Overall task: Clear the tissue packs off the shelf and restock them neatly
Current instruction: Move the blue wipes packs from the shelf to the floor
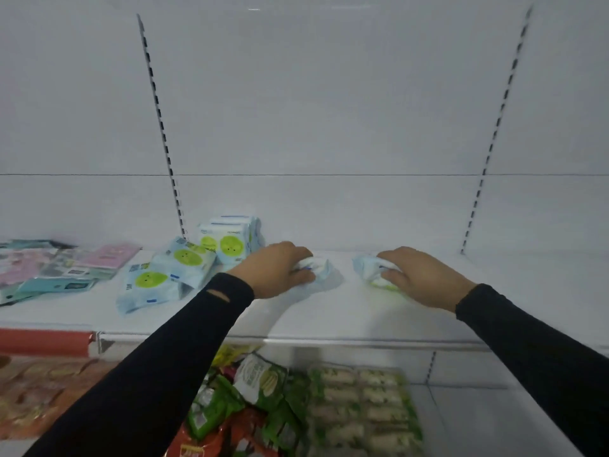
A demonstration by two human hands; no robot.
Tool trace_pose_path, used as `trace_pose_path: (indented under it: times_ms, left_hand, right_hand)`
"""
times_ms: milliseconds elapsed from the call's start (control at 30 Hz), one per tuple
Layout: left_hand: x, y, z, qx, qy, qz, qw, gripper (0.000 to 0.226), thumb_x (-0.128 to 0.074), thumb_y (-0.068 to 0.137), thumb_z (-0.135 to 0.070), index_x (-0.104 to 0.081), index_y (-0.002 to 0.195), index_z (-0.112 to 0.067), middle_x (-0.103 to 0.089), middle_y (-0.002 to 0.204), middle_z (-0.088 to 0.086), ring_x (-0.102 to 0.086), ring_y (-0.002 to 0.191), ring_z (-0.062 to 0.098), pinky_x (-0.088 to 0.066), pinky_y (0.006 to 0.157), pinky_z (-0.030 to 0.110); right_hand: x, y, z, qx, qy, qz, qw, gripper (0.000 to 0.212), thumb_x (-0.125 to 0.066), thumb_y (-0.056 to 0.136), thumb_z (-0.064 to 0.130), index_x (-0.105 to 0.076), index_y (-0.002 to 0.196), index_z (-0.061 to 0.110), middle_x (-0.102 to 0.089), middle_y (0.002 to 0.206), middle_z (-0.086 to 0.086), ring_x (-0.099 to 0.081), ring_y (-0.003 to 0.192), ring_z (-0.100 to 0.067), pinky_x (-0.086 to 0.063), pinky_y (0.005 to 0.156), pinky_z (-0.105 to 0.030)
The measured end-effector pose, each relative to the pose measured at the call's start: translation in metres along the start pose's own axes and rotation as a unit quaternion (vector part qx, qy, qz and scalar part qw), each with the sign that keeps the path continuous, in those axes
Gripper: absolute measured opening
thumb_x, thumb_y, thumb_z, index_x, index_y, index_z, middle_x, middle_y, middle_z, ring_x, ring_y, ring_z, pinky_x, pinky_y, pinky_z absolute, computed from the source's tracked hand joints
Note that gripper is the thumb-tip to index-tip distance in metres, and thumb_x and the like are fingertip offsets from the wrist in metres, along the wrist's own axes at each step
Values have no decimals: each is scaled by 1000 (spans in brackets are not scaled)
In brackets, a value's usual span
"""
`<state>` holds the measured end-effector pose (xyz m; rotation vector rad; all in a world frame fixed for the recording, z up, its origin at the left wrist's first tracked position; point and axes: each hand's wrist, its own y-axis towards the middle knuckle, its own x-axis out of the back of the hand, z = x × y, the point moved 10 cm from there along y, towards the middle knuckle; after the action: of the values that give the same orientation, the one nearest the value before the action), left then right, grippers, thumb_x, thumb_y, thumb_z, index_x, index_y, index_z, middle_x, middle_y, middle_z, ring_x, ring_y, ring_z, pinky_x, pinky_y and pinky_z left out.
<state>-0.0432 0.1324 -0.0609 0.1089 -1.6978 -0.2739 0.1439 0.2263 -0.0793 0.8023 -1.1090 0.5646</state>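
Both hands reach onto a white shelf (329,318). My left hand (276,270) grips a pale blue tissue pack (321,268) lying on the shelf near its middle. A little to the right, my right hand (418,275) grips another tissue pack (370,270), white and blue with a green patch. Left of my left hand, several tissue packs (164,275) with green round labels lie loosely tumbled. Behind them a few more packs (230,239) stand upright against the back wall.
Pink and teal flat packages (59,268) lie at the shelf's far left. Below the shelf edge sit green and red snack bags (257,397) and a tray of green-wrapped items (362,400). Slotted uprights (161,127) run up the white back panel.
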Motion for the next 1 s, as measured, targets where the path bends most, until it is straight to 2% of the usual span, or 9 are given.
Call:
trace_pose_path:
  times_ms: [133,233,300,467,567,633,733,833,1000]
  left_hand:
    - [7,21,-83,-102,-56,-111,987,40,-48,88,-52,-56,121,-30,-57,108,-3,-54,102,18,-46,84,34]
    - [7,25,-167,-164,-100,-162,968,44,-49,91,-51,-53,129,-29,-55,115,-6,-53,104,15,-46,81,30]
    - [0,26,-227,-206,-135,-163,955,43,-52,93,-47,-52,131,-28,-54,118,-6,-51,105,12,-42,82,27]
    - [-38,30,-404,-311,-152,-123,930,42,-51,91,-49,-54,128,-30,-55,116,-9,-51,105,11,-42,79,26]
    - [-74,25,-528,-369,-154,-83,913,53,-42,86,-62,-55,126,-28,-56,112,-7,-52,103,14,-44,79,30]
    - [-103,21,-617,-403,-164,-48,899,55,-40,85,-63,-56,124,-28,-57,113,-6,-52,104,15,-41,82,29]
    - [-146,-7,-753,-476,-160,-9,865,54,-40,88,-60,-55,126,-26,-57,115,-4,-53,105,16,-38,84,26]
    - [-183,-46,-876,-529,-176,48,828,50,-45,88,-57,-54,127,-26,-57,114,-3,-53,104,16,-46,85,34]
    - [-247,-117,-1046,-632,-169,138,744,36,-44,87,-59,-54,113,-37,-52,95,-12,-53,90,12,-48,77,37]
  right_hand:
    - [68,-98,-34,-73,-41,-173,981,37,-49,97,28,-52,131,13,-55,121,-7,-51,110,-23,-37,91,-26]
    - [112,-184,-55,-112,-99,-227,962,45,-42,97,36,-50,133,10,-53,126,-10,-50,113,-24,-39,97,-28]
    - [139,-245,-70,-140,-128,-261,946,41,-50,97,26,-50,132,5,-53,127,-13,-50,114,-27,-38,99,-30]
    - [183,-418,-115,-251,-188,-283,906,44,-51,95,28,-49,133,5,-51,130,-15,-50,116,-30,-39,100,-36]
    - [203,-543,-140,-323,-228,-282,874,44,-53,95,26,-49,135,7,-51,132,-16,-49,117,-30,-40,100,-36]
    - [217,-632,-155,-376,-242,-277,850,44,-53,95,26,-49,135,7,-51,132,-16,-49,118,-29,-40,101,-36]
    - [226,-767,-176,-462,-244,-259,813,46,-51,94,27,-49,136,8,-50,134,-16,-49,120,-31,-41,101,-39]
    - [233,-887,-184,-531,-240,-252,773,42,-56,94,22,-50,133,6,-52,130,-17,-53,114,-34,-44,97,-41]
    - [229,-1043,-184,-631,-232,-252,696,40,-59,93,17,-52,129,2,-53,126,-21,-55,109,-38,-47,92,-44]
